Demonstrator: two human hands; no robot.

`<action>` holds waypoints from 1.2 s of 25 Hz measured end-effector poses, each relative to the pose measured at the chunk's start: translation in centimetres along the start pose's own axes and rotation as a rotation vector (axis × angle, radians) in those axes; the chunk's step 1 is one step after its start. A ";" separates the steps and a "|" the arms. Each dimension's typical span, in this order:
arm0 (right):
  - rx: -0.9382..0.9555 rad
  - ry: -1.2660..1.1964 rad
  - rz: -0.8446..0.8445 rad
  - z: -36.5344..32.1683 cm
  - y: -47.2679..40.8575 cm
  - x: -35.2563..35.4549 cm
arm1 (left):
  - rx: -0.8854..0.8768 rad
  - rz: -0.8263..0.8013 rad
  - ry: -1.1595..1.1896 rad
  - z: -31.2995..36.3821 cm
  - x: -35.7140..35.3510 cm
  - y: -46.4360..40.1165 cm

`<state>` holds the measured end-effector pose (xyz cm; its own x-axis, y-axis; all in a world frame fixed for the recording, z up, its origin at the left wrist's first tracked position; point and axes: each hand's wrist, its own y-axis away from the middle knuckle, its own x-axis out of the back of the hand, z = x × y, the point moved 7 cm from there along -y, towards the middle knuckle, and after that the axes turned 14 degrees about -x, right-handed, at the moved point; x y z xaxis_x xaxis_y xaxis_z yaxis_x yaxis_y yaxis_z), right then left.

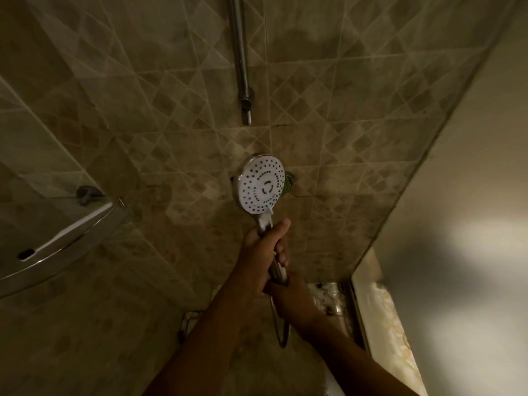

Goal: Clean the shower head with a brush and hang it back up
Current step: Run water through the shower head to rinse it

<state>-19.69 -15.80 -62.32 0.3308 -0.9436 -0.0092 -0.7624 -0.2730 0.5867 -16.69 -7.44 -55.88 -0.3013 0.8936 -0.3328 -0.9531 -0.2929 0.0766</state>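
Observation:
The shower head (261, 185) is a white round face with dark nozzle holes and a chrome rim, held up in front of the tiled wall and facing me. My left hand (258, 254) is wrapped around the upper part of its handle. My right hand (288, 297) grips the handle's lower end, where the hose (281, 332) hangs down. A green object (288, 182) peeks out from behind the head on the wall. No brush is in view.
A chrome riser pipe (241, 58) runs down the wall above the shower head. A glass corner shelf with a chrome rim (57, 241) sticks out at the left. A wire rack (185, 324) sits low on the wall. A plain wall (463, 224) is at the right.

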 end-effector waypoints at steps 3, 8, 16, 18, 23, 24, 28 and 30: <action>0.043 0.022 0.149 -0.5 0.3 1.0 | -0.062 0.028 0.031 0.1 0.0 0.0; 0.023 0.109 0.119 -0.6 -0.2 1.3 | 0.010 -0.025 0.130 0.0 0.0 0.5; -0.168 -0.013 -0.777 -1.1 2.4 -1.2 | -0.072 -0.487 0.275 3.3 -1.9 0.8; -0.235 0.000 -0.954 -0.8 3.2 -2.2 | -0.018 -0.682 0.406 3.7 -4.1 1.4; -0.253 -0.029 -1.140 -0.7 4.4 -2.8 | 0.039 -0.842 0.444 3.4 -5.8 2.3; -0.248 -0.049 -1.135 -0.6 4.4 -2.8 | 0.053 -0.833 0.436 3.1 -5.7 2.3; -0.265 -0.138 -0.993 0.2 3.2 -2.5 | 0.089 -0.671 0.375 2.1 -5.1 1.7; -0.244 -0.142 -0.818 0.4 2.1 -1.9 | 0.039 -0.524 0.247 1.7 -4.2 1.1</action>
<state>-22.15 -14.62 -61.35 0.6386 -0.4868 -0.5960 -0.1685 -0.8441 0.5090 -16.52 -10.88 -52.79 0.2217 0.8088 -0.5447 -0.9751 0.1839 -0.1239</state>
